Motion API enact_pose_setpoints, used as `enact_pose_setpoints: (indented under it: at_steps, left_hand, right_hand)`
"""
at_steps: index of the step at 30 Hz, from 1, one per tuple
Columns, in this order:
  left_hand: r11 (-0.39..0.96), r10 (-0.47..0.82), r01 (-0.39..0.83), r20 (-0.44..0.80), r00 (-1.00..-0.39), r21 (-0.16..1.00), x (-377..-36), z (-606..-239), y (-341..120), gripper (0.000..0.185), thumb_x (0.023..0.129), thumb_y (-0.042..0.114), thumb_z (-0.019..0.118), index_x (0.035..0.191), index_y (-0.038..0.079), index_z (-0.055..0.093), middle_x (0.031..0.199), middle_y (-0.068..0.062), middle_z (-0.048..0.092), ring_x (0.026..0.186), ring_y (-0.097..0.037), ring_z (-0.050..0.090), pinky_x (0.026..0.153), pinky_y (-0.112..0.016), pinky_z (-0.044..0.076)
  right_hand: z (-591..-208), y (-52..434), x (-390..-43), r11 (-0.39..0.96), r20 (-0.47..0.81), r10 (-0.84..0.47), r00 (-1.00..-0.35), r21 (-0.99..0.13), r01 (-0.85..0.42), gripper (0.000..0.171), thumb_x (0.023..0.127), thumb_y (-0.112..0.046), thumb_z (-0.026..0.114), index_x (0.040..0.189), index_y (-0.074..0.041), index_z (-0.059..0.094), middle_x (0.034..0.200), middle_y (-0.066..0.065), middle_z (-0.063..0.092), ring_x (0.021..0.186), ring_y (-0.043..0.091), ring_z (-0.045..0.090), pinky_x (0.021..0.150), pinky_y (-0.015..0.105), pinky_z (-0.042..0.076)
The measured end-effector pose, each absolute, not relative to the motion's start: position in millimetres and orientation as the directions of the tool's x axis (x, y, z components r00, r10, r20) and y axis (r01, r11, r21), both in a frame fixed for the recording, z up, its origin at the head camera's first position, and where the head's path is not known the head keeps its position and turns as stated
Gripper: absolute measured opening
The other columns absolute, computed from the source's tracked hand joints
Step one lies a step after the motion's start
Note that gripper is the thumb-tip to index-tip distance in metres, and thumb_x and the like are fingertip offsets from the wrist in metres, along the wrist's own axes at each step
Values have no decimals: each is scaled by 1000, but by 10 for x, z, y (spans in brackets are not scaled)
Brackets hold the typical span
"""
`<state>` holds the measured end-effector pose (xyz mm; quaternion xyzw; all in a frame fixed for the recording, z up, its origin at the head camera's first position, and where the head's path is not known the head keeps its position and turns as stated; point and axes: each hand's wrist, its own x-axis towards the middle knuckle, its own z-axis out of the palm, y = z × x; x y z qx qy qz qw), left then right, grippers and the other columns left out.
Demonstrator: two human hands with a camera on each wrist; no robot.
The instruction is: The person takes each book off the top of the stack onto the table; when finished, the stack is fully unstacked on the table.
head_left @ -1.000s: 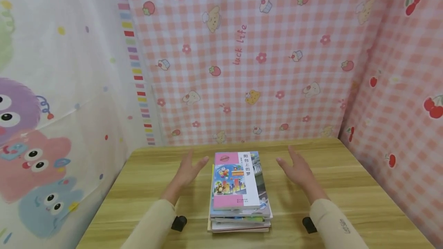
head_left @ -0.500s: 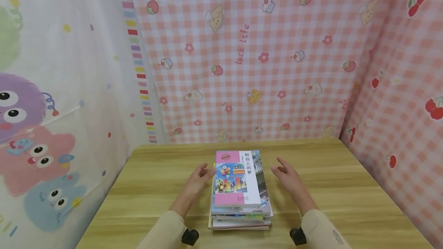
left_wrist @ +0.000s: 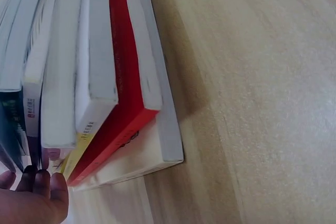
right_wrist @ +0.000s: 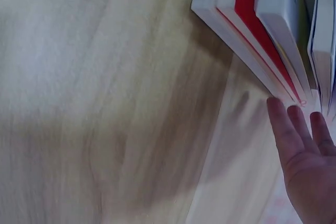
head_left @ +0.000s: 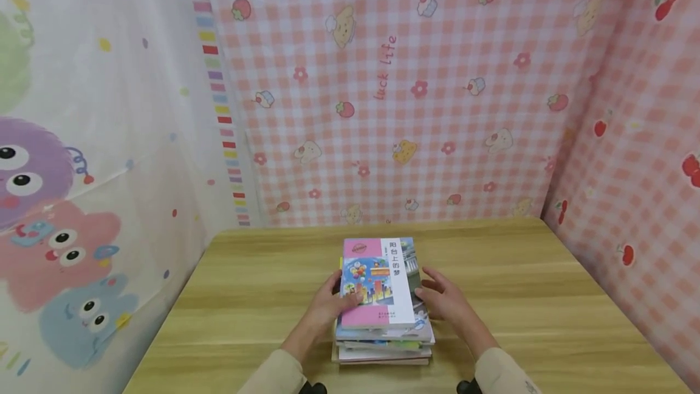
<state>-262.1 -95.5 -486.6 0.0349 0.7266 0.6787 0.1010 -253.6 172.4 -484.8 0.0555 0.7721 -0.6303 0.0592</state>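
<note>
A stack of several books (head_left: 383, 351) lies on the wood-grain table, its layers unevenly aligned. On top is a pink and white paperback (head_left: 367, 317) with a city and balloons on its cover. My left hand (head_left: 327, 307) grips the stack's left side, thumb over the top cover and fingertips (left_wrist: 43, 184) against the far part of the side. At the right side, my right hand (head_left: 447, 304) has its thumb by the top books' edge. In the right wrist view its fingers (right_wrist: 286, 129) reach out straight beside the lower books, including a red-edged one (right_wrist: 257, 19).
The wood-grain table (head_left: 508, 272) extends on both sides of the stack. A pink checked cloth (head_left: 437, 181) hangs behind it, with a cherry-print cloth (head_left: 651, 199) at right and a white cartoon cloth (head_left: 180, 120) at left.
Both hands have moved inward from well apart on either side to the sides of the stack. The left thumb now lies over the top cover. The books stay in place.
</note>
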Motion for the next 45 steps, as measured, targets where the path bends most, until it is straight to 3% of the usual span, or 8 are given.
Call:
enact_pose_setpoints:
  at_steps: [5,9,14,18,22,33,40,45]
  left_hand:
    - [83,194,-74,-89,-977,994,-2634,-4872,-989,86,90,22,74,155,-1,24,151,-27,36,130,-38,43,111,-53,32]
    - [45,203,-75,-82,-976,996,-2663,-4881,-1040,75,93,19,69,153,-4,29,150,-27,37,127,-34,47,109,-46,37]
    - [62,203,-88,-99,-974,994,-2679,-4887,-1120,71,93,20,70,148,-9,35,142,-27,47,107,-25,58,91,-35,51]
    - [96,203,-94,-112,-973,991,-2681,-4877,-1176,71,91,18,73,146,-10,38,124,-21,57,94,-22,60,78,-30,54]
    - [82,215,-118,-134,-968,990,-2686,-4858,-1200,68,88,10,73,144,-10,40,114,-17,57,91,-21,59,74,-29,54]
    - [-48,224,-116,-103,-969,992,-2727,-4740,-1350,62,89,-2,60,146,-10,35,132,-27,53,86,-16,63,71,-27,54]
    - [-107,159,-114,-96,-983,988,-2842,-4690,-1549,59,91,-1,59,147,-3,38,132,-21,55,86,-17,64,71,-27,54]
    - [-132,89,-94,-83,-993,987,-2968,-4631,-1740,61,94,-1,58,150,2,35,140,-22,49,89,-14,64,72,-25,54]
  right_hand:
    - [-4862,1669,-2526,197,-189,9,-982,-962,187,61,96,-11,63,153,-11,39,146,30,41,106,33,63,74,42,57]
    - [-4864,1643,-2517,169,-175,6,-985,-970,173,60,97,-8,60,153,-10,37,146,32,39,104,34,63,74,44,57]
    - [-4877,1634,-2509,161,-174,4,-985,-972,173,60,98,-6,58,153,-12,37,146,33,39,102,34,64,74,45,57]
    - [-4868,1628,-2496,158,-178,-3,-984,-972,176,60,98,-5,58,153,-11,37,146,34,38,99,33,65,75,45,57]
    - [-4854,1626,-2490,145,-184,-9,-983,-973,181,60,97,-5,58,153,-10,36,146,36,37,99,33,65,75,47,57]
    - [-4851,1634,-2501,150,-207,-7,-978,-967,204,60,98,-6,57,154,-13,35,148,34,35,107,37,61,78,51,56]
    - [-4843,1648,-2504,173,-224,-11,-974,-960,219,60,100,-9,57,155,-16,34,149,32,35,113,42,58,82,54,55]
    - [-4847,1651,-2512,179,-226,-13,-974,-959,220,60,100,-10,56,155,-18,35,150,31,35,115,42,56,82,53,55]
